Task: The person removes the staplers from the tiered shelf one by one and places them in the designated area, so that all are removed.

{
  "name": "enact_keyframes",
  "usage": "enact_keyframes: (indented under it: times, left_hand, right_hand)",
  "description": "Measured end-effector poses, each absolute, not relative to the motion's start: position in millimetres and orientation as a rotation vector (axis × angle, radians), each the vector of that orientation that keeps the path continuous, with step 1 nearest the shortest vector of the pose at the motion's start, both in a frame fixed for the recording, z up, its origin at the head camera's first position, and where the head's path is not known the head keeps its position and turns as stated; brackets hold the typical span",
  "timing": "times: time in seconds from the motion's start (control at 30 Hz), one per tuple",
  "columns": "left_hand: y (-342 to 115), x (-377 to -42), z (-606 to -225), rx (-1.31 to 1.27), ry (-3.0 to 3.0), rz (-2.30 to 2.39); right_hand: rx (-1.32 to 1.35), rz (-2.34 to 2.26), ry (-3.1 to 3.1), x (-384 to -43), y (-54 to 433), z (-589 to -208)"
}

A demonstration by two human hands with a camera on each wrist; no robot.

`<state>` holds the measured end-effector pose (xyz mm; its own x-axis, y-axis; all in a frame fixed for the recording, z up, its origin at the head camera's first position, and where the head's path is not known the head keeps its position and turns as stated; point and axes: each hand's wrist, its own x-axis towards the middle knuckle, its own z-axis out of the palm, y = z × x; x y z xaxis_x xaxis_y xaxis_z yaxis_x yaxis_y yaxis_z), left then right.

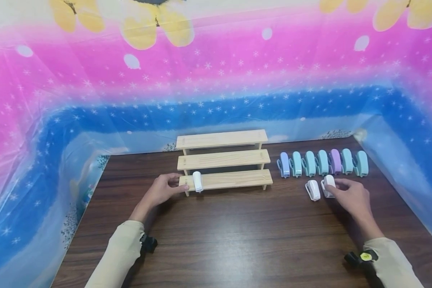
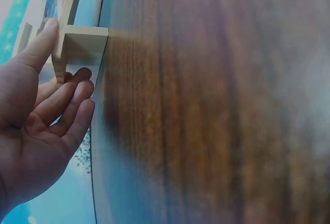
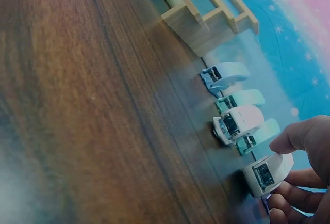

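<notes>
In the head view my left hand (image 1: 163,189) is at the left end of a three-step wooden rack (image 1: 234,180). The left wrist view has its thumb against the step's edge and its fingers curled around the end board (image 2: 85,41). Close to that thumb, a white stapler (image 1: 197,182) stands on the lowest step. Over on the right, my right hand (image 1: 353,196) pinches a second white stapler (image 3: 265,175) between thumb and fingers, its metal front facing the right wrist camera. A third white stapler (image 1: 313,190) stands on the table just left of it.
Behind the white staplers runs a row of several coloured ones: a blue-violet stapler (image 1: 284,165) at the left end, teal staplers (image 1: 310,163) and a purple stapler (image 1: 335,161). A patterned cloth (image 1: 216,88) encloses the back and sides of the brown wooden table (image 1: 216,240).
</notes>
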<state>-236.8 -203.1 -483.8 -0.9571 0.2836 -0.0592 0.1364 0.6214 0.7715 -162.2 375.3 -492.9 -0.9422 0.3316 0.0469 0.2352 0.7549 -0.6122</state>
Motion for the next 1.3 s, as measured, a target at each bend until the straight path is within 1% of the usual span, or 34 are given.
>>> enact_keyframes:
  times: [0.4,0.67,1.03,1.3]
  left_hand:
    - [-203.0,-236.5,-484.1,0.344,2.672,1.246]
    - [-202.9,-236.6,-483.0,0.354,2.669,1.246]
    - [-202.6,-236.8,-481.9,0.347,2.680,1.238]
    - [-202.6,-236.6,-482.0,0.340,2.679,1.232]
  right_hand:
    - [-0.441,0.940,-2.811,-161.3,377.0,-494.4]
    - [-0.413,0.884,-2.743,-165.0,373.6,-472.6]
    - [-0.221,0.925,-2.636,-171.4,332.4,-429.3]
    - [-0.086,0.956,-2.656,-178.0,294.9,-414.4]
